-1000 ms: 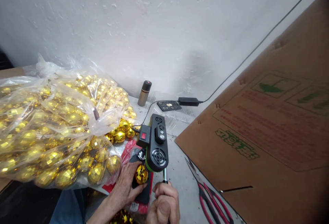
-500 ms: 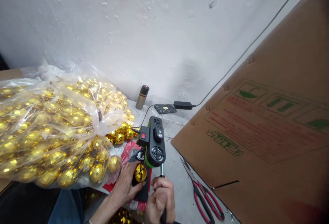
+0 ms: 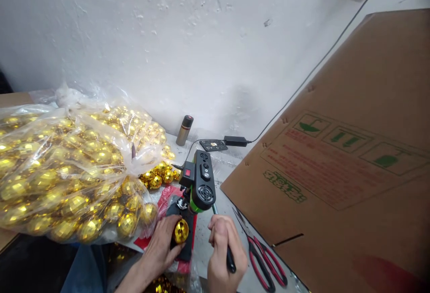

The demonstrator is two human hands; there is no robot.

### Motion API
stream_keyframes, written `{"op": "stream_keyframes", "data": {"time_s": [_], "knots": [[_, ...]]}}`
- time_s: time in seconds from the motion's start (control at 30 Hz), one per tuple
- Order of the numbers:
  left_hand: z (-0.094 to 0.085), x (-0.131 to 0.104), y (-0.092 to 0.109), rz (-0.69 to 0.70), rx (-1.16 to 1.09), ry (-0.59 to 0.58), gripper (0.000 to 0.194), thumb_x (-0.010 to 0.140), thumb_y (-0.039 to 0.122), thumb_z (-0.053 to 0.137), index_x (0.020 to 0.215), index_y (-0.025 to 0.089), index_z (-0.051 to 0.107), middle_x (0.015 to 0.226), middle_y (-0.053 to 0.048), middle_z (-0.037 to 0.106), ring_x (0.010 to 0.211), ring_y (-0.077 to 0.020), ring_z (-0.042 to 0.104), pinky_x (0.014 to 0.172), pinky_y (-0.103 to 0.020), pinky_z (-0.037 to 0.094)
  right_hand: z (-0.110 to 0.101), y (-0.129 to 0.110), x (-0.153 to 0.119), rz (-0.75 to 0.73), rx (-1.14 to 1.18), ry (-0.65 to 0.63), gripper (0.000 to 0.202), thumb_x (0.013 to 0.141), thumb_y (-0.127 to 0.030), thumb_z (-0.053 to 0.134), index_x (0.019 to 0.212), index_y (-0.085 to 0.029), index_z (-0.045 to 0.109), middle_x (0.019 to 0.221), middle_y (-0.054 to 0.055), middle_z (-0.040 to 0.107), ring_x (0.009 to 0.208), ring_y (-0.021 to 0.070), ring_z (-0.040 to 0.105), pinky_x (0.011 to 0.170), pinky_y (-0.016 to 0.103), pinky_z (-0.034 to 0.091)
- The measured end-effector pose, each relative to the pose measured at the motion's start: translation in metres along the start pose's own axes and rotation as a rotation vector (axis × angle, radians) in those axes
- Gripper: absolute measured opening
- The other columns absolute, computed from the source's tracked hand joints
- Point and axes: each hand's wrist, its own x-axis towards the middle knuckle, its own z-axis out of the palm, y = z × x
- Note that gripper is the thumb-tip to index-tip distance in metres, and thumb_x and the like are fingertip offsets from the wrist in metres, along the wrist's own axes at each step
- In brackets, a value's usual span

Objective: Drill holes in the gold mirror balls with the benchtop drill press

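A shiny gold faceted ball (image 3: 181, 231) is held between the thumb and fingers of my left hand (image 3: 161, 242), over the black base of a small bench drill press (image 3: 203, 181). The press has a black top with round vents and a red switch. My right hand (image 3: 225, 250) is closed round the black-ended metal lever (image 3: 230, 259) at the press's right side. The ball sits just in front of the press head; whether it touches the base is hidden.
A big clear bag of gold balls (image 3: 74, 176) fills the left. Loose gold balls (image 3: 161, 174) lie beside it. Red-handled scissors (image 3: 265, 257) lie on the right, against a large cardboard box (image 3: 336, 158). A spray can (image 3: 184, 130) and a black adapter (image 3: 235, 141) are near the wall.
My right hand has moved right with the lever, which has swung outward. My left hand and the ball have shifted slightly down and left. The view has tilted a little.
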Motion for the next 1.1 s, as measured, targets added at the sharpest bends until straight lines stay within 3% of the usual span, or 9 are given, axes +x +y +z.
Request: {"op": "stream_keyframes", "data": {"time_s": [0.13, 0.23, 0.3, 0.4, 0.57, 0.7, 0.83, 0.97, 1.1], "knots": [[-0.017, -0.019, 0.003, 0.129, 0.166, 0.080, 0.065, 0.088, 0.050, 0.078, 0.145, 0.023, 0.060, 0.142, -0.020, 0.070, 0.128, -0.0402, 0.068, 0.104, -0.056, 0.061, 0.001, 0.002, -0.006, -0.043, -0.021, -0.011, 0.029, 0.105, -0.011, 0.045, 0.080, -0.021, 0.057, 0.073, -0.002, 0.052, 0.063, 0.0107, 0.053, 0.057, 0.022, 0.042], [-0.046, 0.004, 0.006, 0.137, 0.328, 0.130, 0.036, 0.105, 0.035, 0.053, 0.135, 0.024, 0.068, 0.141, -0.015, 0.072, 0.131, -0.0346, 0.067, 0.115, -0.056, 0.052, 0.002, 0.010, -0.018, -0.049, -0.044, -0.018, 0.028, 0.105, -0.010, 0.045, 0.082, -0.021, 0.058, 0.075, -0.001, 0.054, 0.066, 0.0110, 0.056, 0.057, 0.022, 0.043], [-0.070, 0.031, 0.006, 0.047, 0.463, 0.069, 0.036, 0.104, 0.024, 0.045, 0.128, 0.021, 0.072, 0.132, -0.017, 0.076, 0.124, -0.0343, 0.070, 0.116, -0.058, 0.048, 0.001, 0.013, -0.023, -0.058, -0.047, -0.029, 0.029, 0.105, -0.009, 0.044, 0.082, -0.021, 0.057, 0.075, -0.001, 0.053, 0.067, 0.0112, 0.056, 0.058, 0.022, 0.043], [-0.101, 0.060, 0.004, -0.112, 0.635, -0.086, 0.032, 0.097, 0.015, 0.049, 0.118, 0.018, 0.074, 0.107, -0.018, 0.080, 0.105, -0.0365, 0.075, 0.105, -0.056, 0.052, -0.001, 0.014, -0.024, -0.056, -0.048, -0.045, 0.029, 0.104, -0.009, 0.044, 0.082, -0.021, 0.057, 0.076, -0.001, 0.055, 0.065, 0.0114, 0.056, 0.058, 0.023, 0.044], [-0.129, 0.052, 0.000, -0.127, 0.652, -0.189, 0.038, 0.096, 0.010, 0.047, 0.125, 0.020, 0.069, 0.100, -0.013, 0.080, 0.094, -0.0315, 0.076, 0.102, -0.049, 0.051, 0.001, 0.013, -0.027, -0.016, -0.050, -0.024, 0.031, 0.104, -0.010, 0.045, 0.077, -0.022, 0.054, 0.077, 0.000, 0.055, 0.067, 0.0115, 0.056, 0.057, 0.022, 0.042], [-0.126, 0.043, -0.005, -0.107, 0.644, -0.320, 0.042, 0.088, 0.017, 0.063, 0.129, 0.024, 0.068, 0.119, -0.012, 0.077, 0.100, -0.0315, 0.077, 0.103, -0.047, 0.052, 0.003, 0.012, -0.027, -0.033, -0.038, -0.010, 0.032, 0.104, -0.009, 0.044, 0.076, -0.022, 0.050, 0.076, -0.001, 0.055, 0.068, 0.0110, 0.056, 0.057, 0.021, 0.042], [-0.110, 0.052, -0.006, -0.123, 0.667, -0.341, 0.049, 0.080, 0.015, 0.071, 0.129, 0.021, 0.071, 0.112, -0.015, 0.077, 0.103, -0.0385, 0.075, 0.103, -0.057, 0.053, 0.003, 0.011, -0.024, -0.052, -0.046, -0.008, 0.031, 0.104, -0.008, 0.044, 0.077, -0.022, 0.050, 0.074, -0.001, 0.054, 0.069, 0.0121, 0.058, 0.060, 0.022, 0.045], [-0.095, 0.059, 0.000, -0.096, 0.436, -0.143, 0.046, 0.087, 0.028, 0.067, 0.133, 0.021, 0.066, 0.117, -0.014, 0.073, 0.110, -0.0363, 0.072, 0.100, -0.055, 0.057, 0.002, 0.006, -0.018, -0.094, -0.063, -0.026, 0.031, 0.103, -0.005, 0.042, 0.078, -0.023, 0.049, 0.072, -0.002, 0.052, 0.070, 0.0110, 0.056, 0.064, 0.021, 0.046], [-0.079, 0.054, 0.008, -0.169, 0.109, 0.099, 0.045, 0.087, 0.033, 0.065, 0.131, 0.021, 0.061, 0.129, -0.012, 0.069, 0.119, -0.0302, 0.069, 0.103, -0.047, 0.059, 0.000, -0.001, -0.009, -0.082, -0.049, -0.046, 0.031, 0.103, -0.005, 0.041, 0.080, -0.023, 0.049, 0.075, -0.003, 0.052, 0.069, 0.0091, 0.055, 0.062, 0.019, 0.045]]}}
